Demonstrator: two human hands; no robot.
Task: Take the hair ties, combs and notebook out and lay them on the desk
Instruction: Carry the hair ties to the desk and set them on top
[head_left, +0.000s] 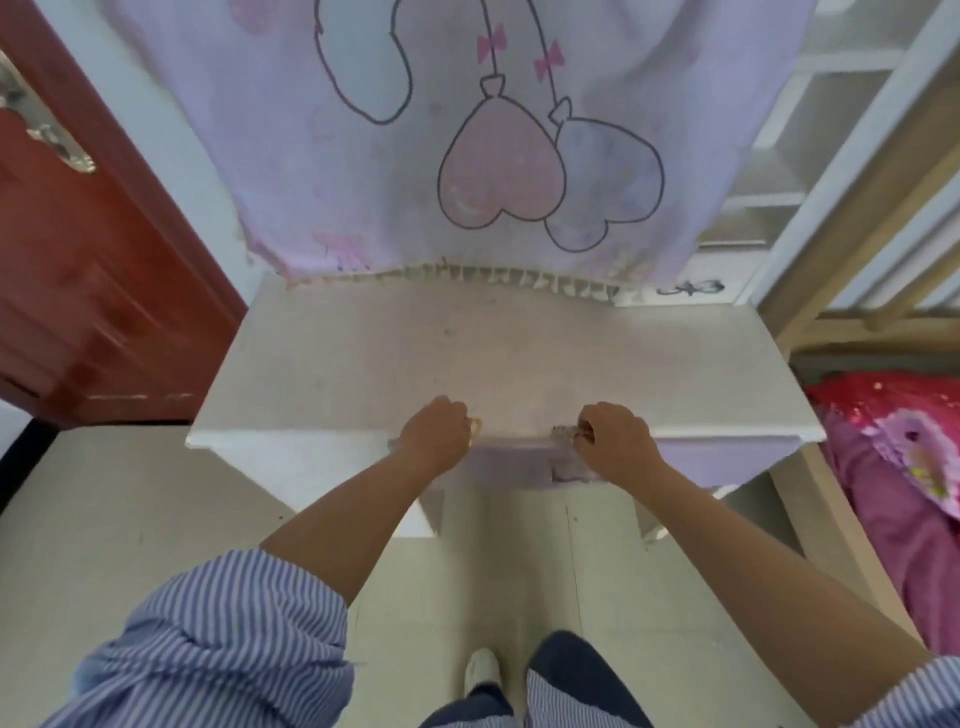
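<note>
- White-topped table (363, 358) was seen bare; hair ties, combs and notebook were not visible, presumably inside the drawer.
- Left hand (435, 431) was clenched on a yellowish pull (475, 427), right hand (613, 441) on a frilly trim (563, 432), both at the near edge.
- An even, straight pull toward the near side was judged best, so the drawer would not jam.

Counted 2 hands, my left hand (438, 430) & right hand (613, 440), both at the front edge of 1 desk (363, 364). 1 yellowish item (476, 426) beside left, 1 greyish item (563, 431) beside right; too blurred to ID.
</note>
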